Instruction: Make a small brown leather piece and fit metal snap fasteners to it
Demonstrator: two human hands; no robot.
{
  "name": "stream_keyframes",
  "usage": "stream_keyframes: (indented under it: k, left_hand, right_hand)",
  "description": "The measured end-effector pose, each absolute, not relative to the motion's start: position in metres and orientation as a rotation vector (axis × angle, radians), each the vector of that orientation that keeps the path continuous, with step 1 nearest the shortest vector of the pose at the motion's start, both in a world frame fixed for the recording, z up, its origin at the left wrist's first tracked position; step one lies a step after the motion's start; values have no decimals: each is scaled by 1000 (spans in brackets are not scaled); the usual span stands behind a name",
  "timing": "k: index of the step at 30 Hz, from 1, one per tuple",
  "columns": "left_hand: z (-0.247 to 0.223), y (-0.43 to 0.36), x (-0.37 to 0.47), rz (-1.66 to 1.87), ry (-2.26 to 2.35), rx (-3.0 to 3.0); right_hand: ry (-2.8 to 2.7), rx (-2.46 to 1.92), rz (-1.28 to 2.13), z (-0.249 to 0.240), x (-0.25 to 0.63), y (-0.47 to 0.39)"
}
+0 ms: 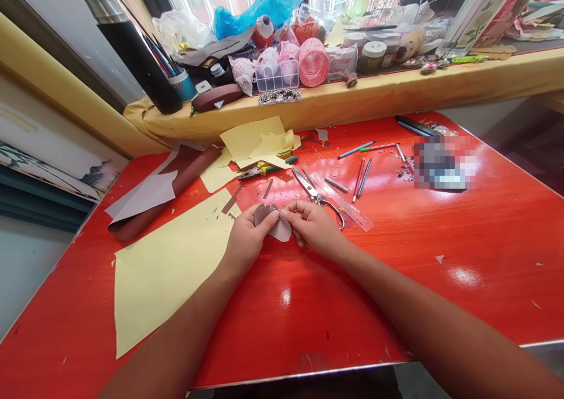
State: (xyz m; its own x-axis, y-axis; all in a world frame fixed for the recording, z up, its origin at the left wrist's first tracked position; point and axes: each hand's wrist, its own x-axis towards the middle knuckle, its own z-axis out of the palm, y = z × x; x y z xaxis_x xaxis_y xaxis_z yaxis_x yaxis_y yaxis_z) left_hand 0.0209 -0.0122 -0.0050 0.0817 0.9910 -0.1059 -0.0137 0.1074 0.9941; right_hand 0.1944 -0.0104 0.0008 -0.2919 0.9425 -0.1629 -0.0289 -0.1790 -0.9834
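Over the middle of the red table (335, 305), my left hand (247, 237) pinches a small cut piece of leather (281, 231), brown on one face and pale grey on the other, with a rounded lower edge. My right hand (315, 225) meets it at the piece's upper right edge, thumb and fingers pressed together. Whether those fingertips grip the leather itself or something tiny is hidden. Just beyond the right hand lie scissors (308, 184) with silver handles, next to a clear ruler (352, 210). Thin brown offcut strips (268, 188) lie past the left hand.
A large yellow sheet (171, 275) and a brown leather roll (189, 178) lie to the left. Pliers (268, 168) rest by yellow paper scraps (253, 140). Pens (362, 178) and small metal rings (403, 167) are at the right. A crowded ledge (352, 102) runs behind.
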Motion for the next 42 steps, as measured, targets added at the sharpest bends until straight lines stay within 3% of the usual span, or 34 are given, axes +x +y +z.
stream_keyframes:
  k: [42]
  left_hand:
    - [-4, -10, 13, 920, 1169, 1220]
  right_hand:
    - [-1261, -1192, 1591, 1, 199, -6]
